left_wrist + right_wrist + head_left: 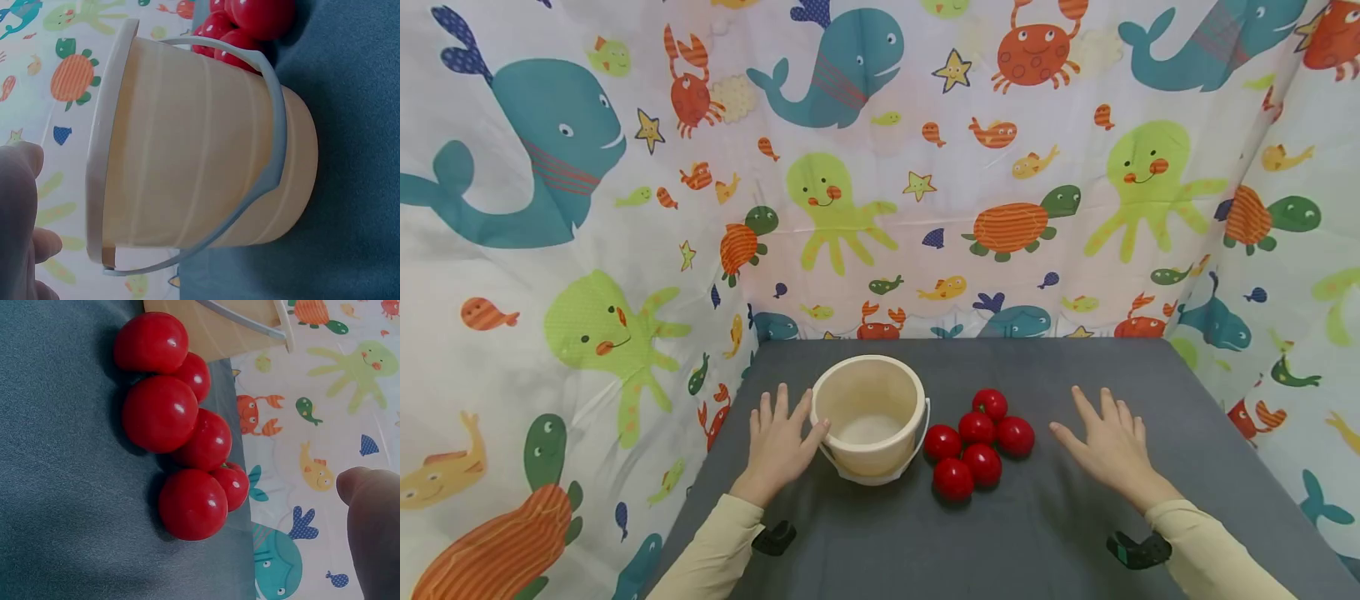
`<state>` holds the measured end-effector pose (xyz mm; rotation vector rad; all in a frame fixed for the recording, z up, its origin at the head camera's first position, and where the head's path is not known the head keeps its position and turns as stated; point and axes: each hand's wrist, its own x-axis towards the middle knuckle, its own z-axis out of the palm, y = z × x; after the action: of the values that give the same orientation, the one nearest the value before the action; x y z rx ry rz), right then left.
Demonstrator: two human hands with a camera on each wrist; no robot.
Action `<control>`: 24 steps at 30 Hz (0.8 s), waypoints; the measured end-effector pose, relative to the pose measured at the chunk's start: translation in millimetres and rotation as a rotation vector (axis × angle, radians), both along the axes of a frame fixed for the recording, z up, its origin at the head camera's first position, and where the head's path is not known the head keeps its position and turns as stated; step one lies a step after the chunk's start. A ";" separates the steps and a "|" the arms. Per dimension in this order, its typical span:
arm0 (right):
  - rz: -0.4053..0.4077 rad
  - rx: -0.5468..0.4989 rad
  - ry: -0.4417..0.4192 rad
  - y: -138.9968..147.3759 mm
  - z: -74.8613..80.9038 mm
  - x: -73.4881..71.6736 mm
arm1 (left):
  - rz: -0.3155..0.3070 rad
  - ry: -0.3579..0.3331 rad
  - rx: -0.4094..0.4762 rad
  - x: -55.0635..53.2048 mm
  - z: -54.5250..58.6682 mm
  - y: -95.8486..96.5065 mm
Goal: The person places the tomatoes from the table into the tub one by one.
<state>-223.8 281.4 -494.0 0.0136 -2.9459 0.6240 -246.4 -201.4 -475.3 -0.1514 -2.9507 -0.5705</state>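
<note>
A cream plastic bucket (pixel 868 417) with a pale handle stands upright and empty on the grey table (pixel 1000 542). My left hand (pixel 778 442) lies flat beside it, fingers straight, thumb touching the bucket's left side. Right of the bucket sits a cluster of several shiny red balls (pixel 976 446). My right hand (pixel 1108 446) rests flat on the table a little right of the balls, fingers spread, holding nothing. In the left wrist view the bucket (pixel 200 156) fills the frame with red balls (pixel 244 28) behind it. The balls (pixel 178 431) sit close together in the right wrist view.
A curtain (pixel 880 167) printed with sea animals surrounds the table on the back, left and right. The table's grey cloth stretches toward me in front of the bucket and balls.
</note>
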 end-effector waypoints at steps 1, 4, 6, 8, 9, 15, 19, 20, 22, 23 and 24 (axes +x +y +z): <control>0.000 0.002 -0.001 0.2 -0.1 0.1 | -0.005 0.009 -0.002 0.3 -0.5 0.9; 0.000 0.001 -0.001 1.4 -0.2 0.5 | -0.021 0.024 -0.007 1.3 -1.0 4.2; 0.001 -0.004 0.002 1.7 -0.2 0.8 | -0.039 0.044 -0.001 2.1 -0.8 7.0; 0.005 -0.009 0.006 2.0 -0.7 0.7 | -0.058 0.060 0.012 2.8 -0.4 10.1; 0.006 -0.009 0.008 2.1 -1.0 0.7 | -0.071 0.076 0.017 3.1 -0.4 11.9; 0.006 0.000 -0.001 2.6 -4.8 1.8 | -0.158 0.119 0.027 7.6 -2.1 25.9; 0.011 0.010 -0.006 2.7 -6.7 2.0 | -0.213 0.151 0.012 9.9 -9.2 34.2; 0.012 0.013 -0.009 2.5 -7.6 2.1 | -0.224 0.157 0.009 10.7 -11.5 35.9; 0.010 0.020 -0.016 2.1 -9.8 2.3 | -0.241 0.170 -0.005 12.3 -16.3 38.9; 0.008 0.022 -0.021 2.1 -11.3 2.3 | -0.245 0.171 -0.008 13.2 -19.1 40.0; 0.006 0.024 -0.024 2.2 -12.8 2.3 | -0.250 0.176 -0.006 13.9 -21.4 41.2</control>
<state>-221.5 283.6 -506.8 0.0172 -2.9775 0.5944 -232.5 -160.2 -496.7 -0.5471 -2.7804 -0.5468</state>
